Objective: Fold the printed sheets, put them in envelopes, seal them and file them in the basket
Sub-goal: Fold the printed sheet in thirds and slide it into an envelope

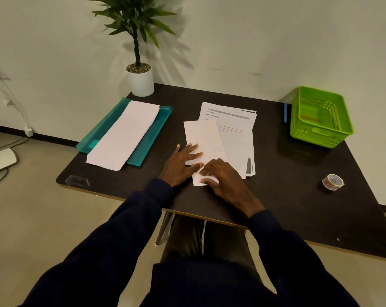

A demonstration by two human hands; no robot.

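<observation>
A folded white sheet [204, 138] lies lengthwise on the dark table [287, 196], partly over a stack of printed sheets [234, 127]. My left hand [181, 161] lies flat on its left edge with the fingers spread. My right hand [223, 179] presses down on its near end, fingers curled over the paper. A pile of long white envelopes [124, 135] rests on a teal folder [152, 138] at the left. The green plastic basket [320, 118] stands at the far right corner. A roll of tape [332, 182] lies at the right.
A potted plant in a white pot [141, 82] stands at the table's back left corner. A blue object [285, 113] lies just left of the basket. Cables and a white box lie on the floor to the left.
</observation>
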